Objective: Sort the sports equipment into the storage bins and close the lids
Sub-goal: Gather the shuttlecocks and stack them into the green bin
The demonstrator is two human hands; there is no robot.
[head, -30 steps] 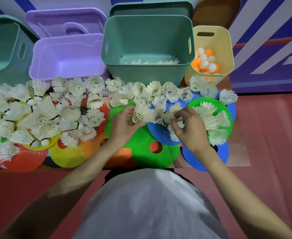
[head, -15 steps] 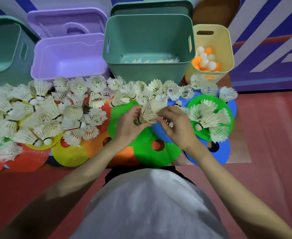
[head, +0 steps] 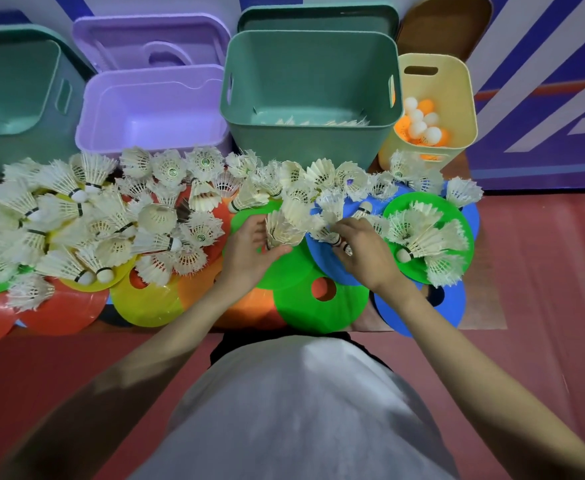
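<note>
- Shuttlecocks (head: 166, 216), white, feathered: many lie loose in a band across coloured disc cones (head: 322, 306), just in front of the bins
- Green bin (head: 310, 140), centre rear: feather tips show along its floor, so by my reading this one takes the shuttlecocks; its lid (head: 318, 17) stands behind it
- Left hand (head: 249, 252): fingers and thumb curled round a nested stack of shuttlecocks (head: 280, 230), held by the cork end with skirts pointing up
- Right hand (head: 363, 247): fingertips pinch another shuttlecock (head: 329, 233) at its cork base, just beside the left hand's stack
- Handling, judged: very light; feather skirts fragile and easily crushed or frayed, several already ragged; the cork base is the firm part and the safe place to take hold; skirts nest one inside another, so stacking suits carrying
- Yellow bin (head: 433, 98), right rear: holds white and orange balls (head: 421, 126)
- Purple bin (head: 152, 109) and a second green bin (head: 14, 95), left rear: nothing seen inside; purple lid (head: 152, 46) leans behind
- Markings: small round green labels inside some corks, too small to read; no other writing legible
</note>
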